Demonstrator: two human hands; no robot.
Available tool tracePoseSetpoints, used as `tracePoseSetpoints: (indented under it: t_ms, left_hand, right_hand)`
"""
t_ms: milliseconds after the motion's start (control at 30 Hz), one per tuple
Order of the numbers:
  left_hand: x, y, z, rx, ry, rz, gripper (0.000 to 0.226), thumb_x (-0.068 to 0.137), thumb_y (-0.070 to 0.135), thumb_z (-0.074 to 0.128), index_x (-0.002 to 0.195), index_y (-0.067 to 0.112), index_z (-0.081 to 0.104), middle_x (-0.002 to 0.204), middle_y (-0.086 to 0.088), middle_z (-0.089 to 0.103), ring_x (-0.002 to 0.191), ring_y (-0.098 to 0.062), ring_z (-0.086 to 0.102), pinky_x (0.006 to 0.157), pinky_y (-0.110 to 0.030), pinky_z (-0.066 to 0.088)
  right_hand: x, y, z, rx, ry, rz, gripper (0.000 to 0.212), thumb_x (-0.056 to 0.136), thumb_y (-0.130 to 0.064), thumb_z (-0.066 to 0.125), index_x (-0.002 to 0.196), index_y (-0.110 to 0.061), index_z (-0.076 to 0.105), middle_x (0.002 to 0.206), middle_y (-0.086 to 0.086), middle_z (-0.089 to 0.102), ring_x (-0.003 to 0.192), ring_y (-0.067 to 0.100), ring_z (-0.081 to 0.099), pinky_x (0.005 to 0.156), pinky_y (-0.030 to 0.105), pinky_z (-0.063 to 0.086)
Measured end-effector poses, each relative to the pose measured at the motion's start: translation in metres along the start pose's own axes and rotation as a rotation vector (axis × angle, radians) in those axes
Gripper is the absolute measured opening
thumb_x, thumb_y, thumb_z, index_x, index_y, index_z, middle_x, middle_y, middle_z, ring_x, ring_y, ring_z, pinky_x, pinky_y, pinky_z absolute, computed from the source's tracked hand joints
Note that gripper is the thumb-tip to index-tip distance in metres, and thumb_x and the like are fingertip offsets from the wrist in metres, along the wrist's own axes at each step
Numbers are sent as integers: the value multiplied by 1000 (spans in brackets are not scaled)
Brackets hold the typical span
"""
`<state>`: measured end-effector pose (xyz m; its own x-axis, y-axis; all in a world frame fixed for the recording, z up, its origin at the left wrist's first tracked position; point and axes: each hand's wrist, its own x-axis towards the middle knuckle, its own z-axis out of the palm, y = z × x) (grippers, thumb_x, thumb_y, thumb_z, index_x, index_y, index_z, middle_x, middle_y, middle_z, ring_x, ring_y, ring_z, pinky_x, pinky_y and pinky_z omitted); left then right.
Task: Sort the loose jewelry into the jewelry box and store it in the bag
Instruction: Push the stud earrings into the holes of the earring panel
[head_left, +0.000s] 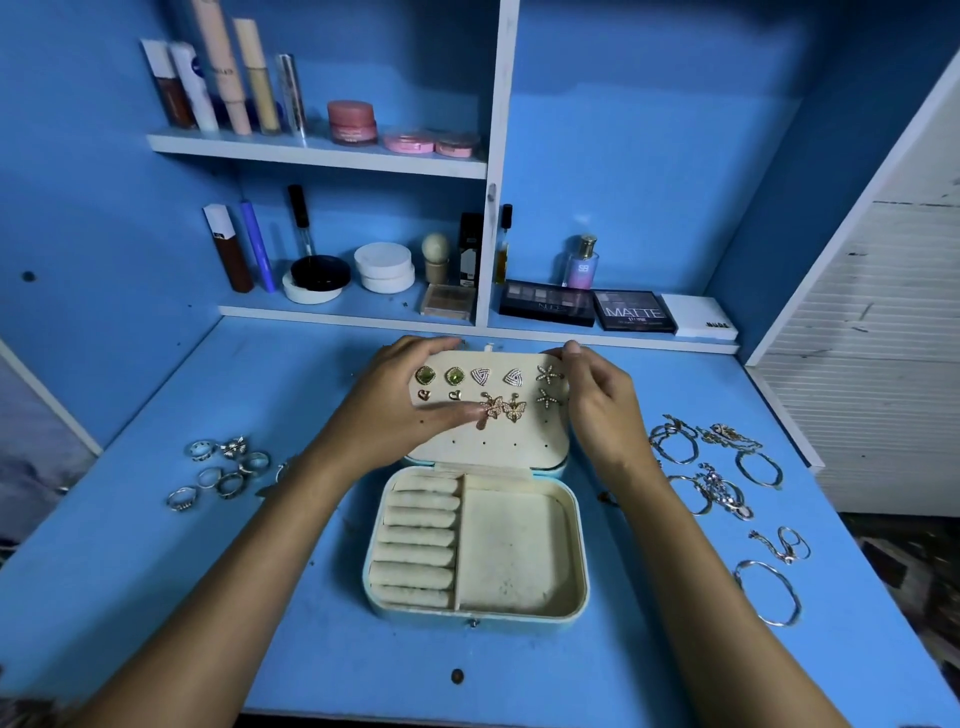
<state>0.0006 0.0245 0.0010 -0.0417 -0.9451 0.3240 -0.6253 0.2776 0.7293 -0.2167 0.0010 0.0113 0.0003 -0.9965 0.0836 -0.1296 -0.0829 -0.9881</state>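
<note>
Pinning earrings (470, 387) on the jewelry box (480, 545) lid: butterfly stud (491, 408) pinched by left hand (400, 402), lid edge held by right hand (597, 395). Rings (223, 470) lower left and bracelets (722, 480) right unsorted; bag unseen.

Person's body, head view. Left hand (400, 402), at the left of the jewelry box (581, 551), and right hand (597, 405), at its right, are both bare. The fingers are slender, with faint creases at the knuckles. The left thumbnail (475, 411), over the far half of the box, is short, rounded and pale; the other nails are too small to describe. Each wrist narrows just beside the box's hinge. The left forearm (260, 545) and right forearm (727, 571) are bare and smooth. They widen evenly on either side of the box and are cut off by the near frame edge. The right forearm lies in slightly deeper shadow.
</note>
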Motion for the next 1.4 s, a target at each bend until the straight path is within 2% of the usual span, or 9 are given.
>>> tracePoseSetpoints:
  t_ms: [133,333,500,633,733,867,1000,1267,1400]
  left_hand:
    - [-7,-10,4,-44,77,-107,60,81,54,70,135,32,54,131,19,54,124,-2,49,108,-35,42]
    - [-17,-19,10,-23,100,-167,52,87,47,68,134,27,57,133,13,56,128,-7,48,109,-34,40]
    - [-22,-18,13,-92,164,-227,39,91,37,65,128,25,63,124,13,64,115,1,56,93,-12,42]
    - [-26,-18,15,-112,227,-237,29,92,30,66,121,26,69,115,12,69,105,6,61,83,-2,42]
    - [-28,-17,16,-128,272,-241,24,93,25,66,116,26,72,106,12,73,96,9,64,79,-5,46]
    - [-30,-16,17,-142,310,-245,24,92,20,66,115,24,73,96,15,73,82,9,66,68,-5,46]
    - [-31,-15,19,-105,346,-225,23,92,18,67,112,25,74,76,21,71,52,-11,60,50,-18,43]
    - [-30,-14,19,-103,375,-215,16,91,17,68,98,27,77,69,12,72,49,-17,58,50,-27,45]
    - [-30,-15,18,-135,377,-237,9,88,15,69,90,24,68,81,26,69,78,6,66,66,-11,48]
  right_hand:
    - [3,5,-1,-104,-13,48,39,106,-41,39,107,-21,72,103,-17,69,85,-18,60,73,3,42]
    - [7,13,-2,-194,-29,99,41,106,-40,39,106,-18,74,103,-8,73,101,8,64,90,24,48]
    - [11,18,-2,-269,-32,112,48,103,-38,43,101,5,63,98,23,68,89,36,61,85,38,52]
    - [13,18,-3,-315,-35,126,46,102,-34,45,102,9,62,106,29,64,80,35,59,77,37,51]
    - [16,14,-3,-334,-36,139,45,102,-33,48,102,9,64,107,27,65,75,19,52,69,30,41]
    - [23,14,-3,-357,-32,140,44,100,-31,49,100,9,64,105,24,67,78,33,62,83,41,53]
    - [33,12,-4,-428,-57,140,38,100,-30,50,88,-4,75,90,15,74,73,19,59,67,28,46]
    - [55,-4,11,-576,-146,-23,24,98,-27,56,87,-18,76,76,-3,70,70,15,60,63,22,44]
    - [68,-13,31,-644,-243,-171,18,96,-25,63,79,-25,69,73,-11,68,71,5,60,59,6,40]
